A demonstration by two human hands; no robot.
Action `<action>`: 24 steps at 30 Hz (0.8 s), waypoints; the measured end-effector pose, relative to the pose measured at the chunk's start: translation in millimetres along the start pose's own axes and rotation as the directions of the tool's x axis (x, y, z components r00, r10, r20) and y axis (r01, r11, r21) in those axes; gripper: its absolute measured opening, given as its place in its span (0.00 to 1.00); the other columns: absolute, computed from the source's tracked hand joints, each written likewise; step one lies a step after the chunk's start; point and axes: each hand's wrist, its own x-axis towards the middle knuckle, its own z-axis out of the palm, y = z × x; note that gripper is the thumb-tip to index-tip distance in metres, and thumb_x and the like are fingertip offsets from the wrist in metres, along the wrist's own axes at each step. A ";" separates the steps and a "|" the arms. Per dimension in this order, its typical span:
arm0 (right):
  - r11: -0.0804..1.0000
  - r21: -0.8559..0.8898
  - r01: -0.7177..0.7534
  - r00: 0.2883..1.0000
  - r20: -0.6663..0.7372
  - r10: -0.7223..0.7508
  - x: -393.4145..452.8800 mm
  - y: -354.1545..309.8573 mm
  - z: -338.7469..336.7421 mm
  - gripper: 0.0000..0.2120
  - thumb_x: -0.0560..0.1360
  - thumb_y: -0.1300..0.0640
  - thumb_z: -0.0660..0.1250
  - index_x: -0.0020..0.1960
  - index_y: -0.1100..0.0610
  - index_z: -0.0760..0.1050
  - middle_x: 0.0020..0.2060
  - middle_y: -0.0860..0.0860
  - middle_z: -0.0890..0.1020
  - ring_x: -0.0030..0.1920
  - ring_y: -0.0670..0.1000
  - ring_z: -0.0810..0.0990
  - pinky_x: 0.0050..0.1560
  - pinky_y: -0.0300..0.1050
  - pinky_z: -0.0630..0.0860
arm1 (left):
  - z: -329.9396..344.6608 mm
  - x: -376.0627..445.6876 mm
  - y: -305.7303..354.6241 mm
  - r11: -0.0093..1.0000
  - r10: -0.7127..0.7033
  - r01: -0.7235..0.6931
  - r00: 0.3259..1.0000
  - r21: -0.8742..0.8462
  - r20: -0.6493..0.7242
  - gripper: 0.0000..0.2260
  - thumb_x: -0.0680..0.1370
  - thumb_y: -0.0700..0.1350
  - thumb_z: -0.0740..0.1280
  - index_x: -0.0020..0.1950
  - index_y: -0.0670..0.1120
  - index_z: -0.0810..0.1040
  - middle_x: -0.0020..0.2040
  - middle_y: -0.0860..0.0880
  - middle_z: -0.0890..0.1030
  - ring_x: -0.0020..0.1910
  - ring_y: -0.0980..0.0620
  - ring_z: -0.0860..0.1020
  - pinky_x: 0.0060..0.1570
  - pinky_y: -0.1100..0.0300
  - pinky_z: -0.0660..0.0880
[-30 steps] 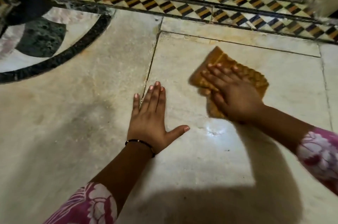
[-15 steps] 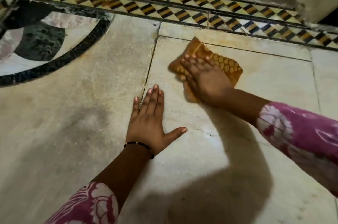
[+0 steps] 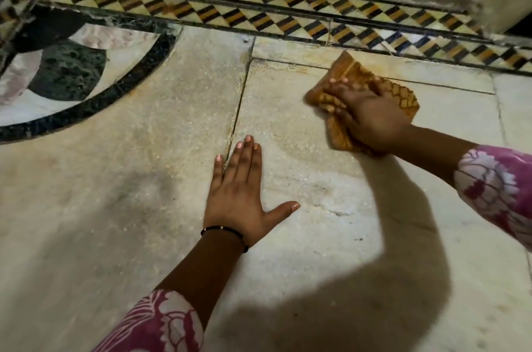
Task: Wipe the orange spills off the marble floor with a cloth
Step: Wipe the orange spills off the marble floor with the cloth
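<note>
Orange spills (image 3: 299, 71) show faintly along the slab's far edge of the marble floor (image 3: 316, 236), where the right hand (image 3: 371, 115) presses the cloth (image 3: 400, 92) with curled fingers, while the left hand (image 3: 239, 193) lies flat, fingers spread; firm overlapping strokes along that seam should work best.

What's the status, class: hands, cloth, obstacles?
Left hand flat on marble floor. Right hand pressing orange cloth. Nothing in the way.
</note>
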 end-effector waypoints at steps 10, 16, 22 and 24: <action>0.965 0.080 -0.249 0.968 -0.015 0.251 35.2 9.7 -4.1 0.25 0.81 0.44 0.48 0.76 0.49 0.54 0.73 0.57 0.65 0.74 0.58 0.59 0.74 0.60 0.42 | 1.0 0.3 -0.5 1.000 -0.001 0.001 1.000 0.011 0.002 0.49 0.69 0.76 0.48 0.78 0.45 0.45 0.78 0.49 0.43 0.77 0.52 0.42 0.73 0.49 0.39; 0.975 -0.034 0.221 0.975 0.041 -0.219 -62.3 -23.3 22.8 0.28 0.79 0.44 0.46 0.77 0.49 0.56 0.75 0.47 0.59 0.75 0.49 0.55 0.74 0.56 0.46 | 0.7 0.9 0.1 1.000 -0.011 0.011 1.000 0.010 -0.001 0.49 0.68 0.77 0.48 0.78 0.45 0.45 0.78 0.48 0.44 0.77 0.52 0.43 0.73 0.49 0.39; 0.980 -0.035 -0.195 0.981 -0.020 0.194 -58.1 33.2 11.0 0.29 0.77 0.35 0.42 0.76 0.40 0.48 0.77 0.45 0.53 0.76 0.51 0.49 0.72 0.60 0.40 | 1.4 1.0 -0.4 1.000 -0.017 0.017 1.000 0.002 -0.013 0.50 0.68 0.77 0.50 0.78 0.45 0.44 0.78 0.49 0.43 0.76 0.54 0.41 0.74 0.49 0.39; 0.953 -0.037 -0.299 0.954 -0.042 0.298 -15.8 30.4 8.5 0.29 0.77 0.34 0.42 0.77 0.40 0.46 0.77 0.45 0.49 0.77 0.54 0.46 0.71 0.65 0.39 | 0.2 0.1 1.2 1.000 -0.021 0.021 0.999 -0.004 -0.028 0.50 0.68 0.76 0.52 0.78 0.45 0.45 0.79 0.48 0.44 0.77 0.53 0.42 0.74 0.50 0.40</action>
